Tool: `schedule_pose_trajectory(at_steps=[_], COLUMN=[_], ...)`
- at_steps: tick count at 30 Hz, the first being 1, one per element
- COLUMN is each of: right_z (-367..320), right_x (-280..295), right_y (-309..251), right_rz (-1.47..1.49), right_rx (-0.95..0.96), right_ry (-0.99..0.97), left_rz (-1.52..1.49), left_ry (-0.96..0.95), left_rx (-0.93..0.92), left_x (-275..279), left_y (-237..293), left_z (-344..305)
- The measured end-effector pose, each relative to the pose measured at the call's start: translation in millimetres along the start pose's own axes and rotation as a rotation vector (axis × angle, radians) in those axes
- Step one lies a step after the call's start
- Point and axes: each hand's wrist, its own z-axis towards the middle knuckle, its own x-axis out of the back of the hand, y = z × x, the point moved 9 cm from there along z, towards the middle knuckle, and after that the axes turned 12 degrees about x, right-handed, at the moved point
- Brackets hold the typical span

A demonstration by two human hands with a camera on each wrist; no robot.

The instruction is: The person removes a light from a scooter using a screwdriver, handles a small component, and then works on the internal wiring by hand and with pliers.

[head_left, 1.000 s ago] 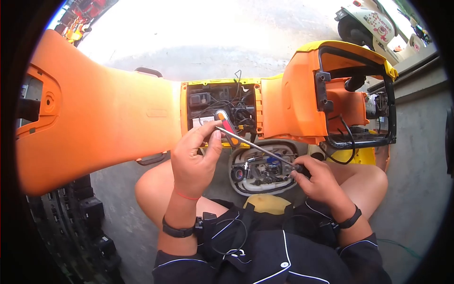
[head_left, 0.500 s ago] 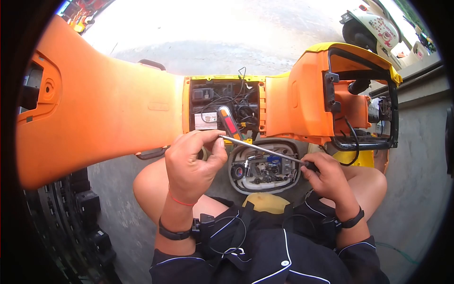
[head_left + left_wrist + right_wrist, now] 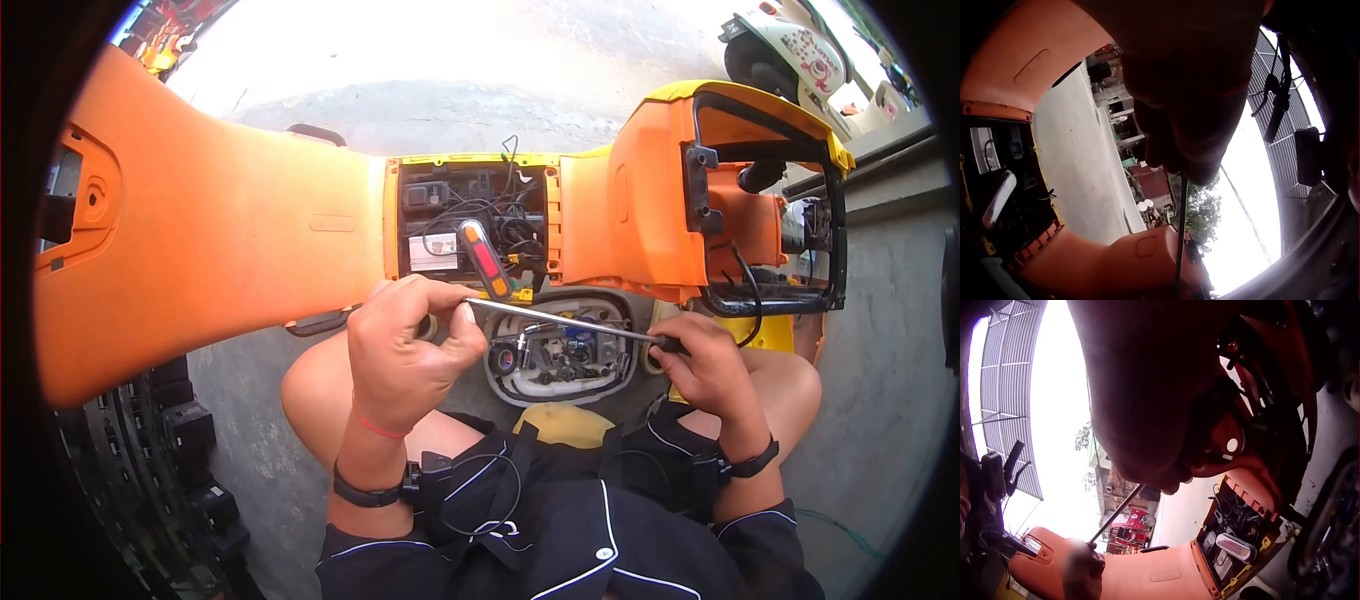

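Note:
A screwdriver with a long metal shaft [image 3: 560, 318] and a dark handle [image 3: 670, 344] spans the gap between both hands. The right hand [image 3: 710, 365] grips the handle in curled fingers. At the shaft's far end, the left hand [image 3: 400, 345] pinches the tip between thumb and forefinger, which hide whatever is at that end. Just beyond the left fingers, a lamp with red and orange lenses [image 3: 484, 258] lies across the edge of an open compartment full of black cables [image 3: 485, 205]. In the right wrist view, the shaft [image 3: 1116, 512] runs out from the shadowed right hand.
An orange and yellow vehicle body [image 3: 240, 220] stretches across in front of the person's knees. Below the shaft, an oval case [image 3: 493, 378] on the floor contains tools and small parts. Black units [image 3: 190, 425] line the left side; a white scooter [image 3: 800, 60] stands far right.
The tip end and the left hand have come down, nearer the person, so the shaft lies flatter. The right hand has shifted a little to the right. Both hands keep their hold on the screwdriver.

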Motion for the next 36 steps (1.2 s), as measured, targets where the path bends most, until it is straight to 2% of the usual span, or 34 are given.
schedule_pose_trajectory(at_steps=[10, 12, 19, 24, 31, 33, 36], right_z=[1.3, -1.6, -0.7, -0.9, -2.6, -2.2, -0.1], right_x=[9.7, 6.9, 9.7, 11.7, 11.3, 13.2, 13.7], right_y=[-3.4, 1.4, -1.0, -1.6, -3.2, -5.1, -9.8], right_rz=[0.042, 0.028, 0.025, 0.025, -0.002, -0.033, -0.032], right_rx=[0.034, -0.008, 0.011, -0.015, 0.0, 0.0, 0.0], right_ry=[-0.004, -0.048, -0.059, -0.099, -0.098, -0.094, -0.087], left_rz=[-0.03, -0.152, -0.092, -0.189, -0.122, -0.025, -0.047], left_ry=[-0.044, -0.032, -0.043, -0.067, -0.05, -0.024, -0.007], left_rx=[0.056, 0.148, 0.14, 0.2, 0.227, 0.144, 0.17], left_x=[-6.7, -9.0, -9.1, -13.9, -15.8, -14.9, -19.3], left_y=[-8.9, -21.7, -16.9, -29.9, -34.4, -24.5, -34.1], left_z=[-3.0, -4.8, -2.9, -5.0, -3.1, -0.7, -1.5])
